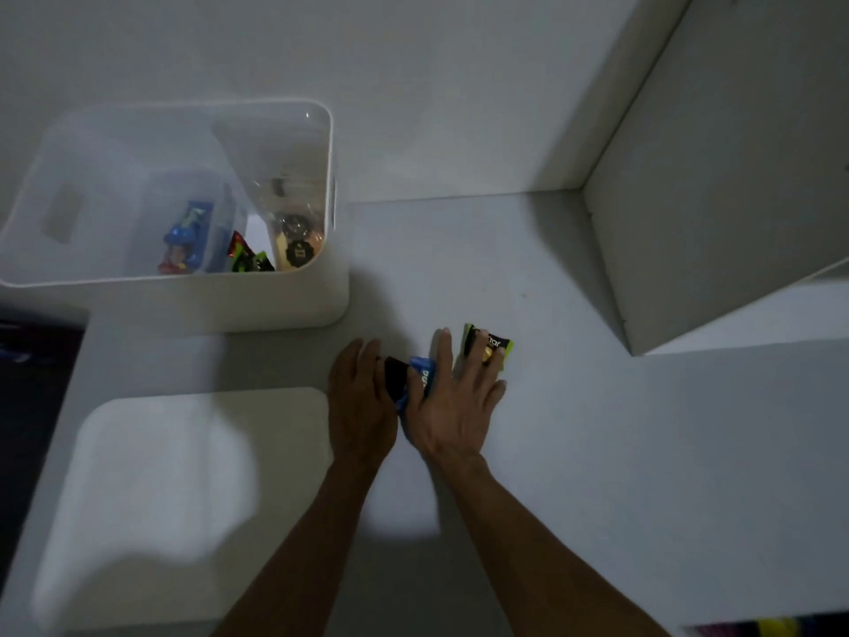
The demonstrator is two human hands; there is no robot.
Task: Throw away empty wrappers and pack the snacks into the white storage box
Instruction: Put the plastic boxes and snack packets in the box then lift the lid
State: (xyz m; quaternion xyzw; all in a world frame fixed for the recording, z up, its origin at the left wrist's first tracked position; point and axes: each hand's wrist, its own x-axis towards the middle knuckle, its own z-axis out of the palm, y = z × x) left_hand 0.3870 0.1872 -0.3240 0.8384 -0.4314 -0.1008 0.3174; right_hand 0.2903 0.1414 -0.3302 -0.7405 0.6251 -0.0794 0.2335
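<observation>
1. my left hand [360,397] and right hand [452,406] press together on a blue-and-black snack packet [413,377], fingers mostly straight, the packet's long axis pointing away from me.
2. a black-and-green snack [489,347] lies under my right fingertips.
3. farther left, the white storage box [257,305] holds snacks.

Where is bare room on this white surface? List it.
Bare: the stretch between the white storage box and the white side panel, and right of the right hand. Crowded: around both hands, left hand included, with the blue snack packet and black-green packet.
</observation>
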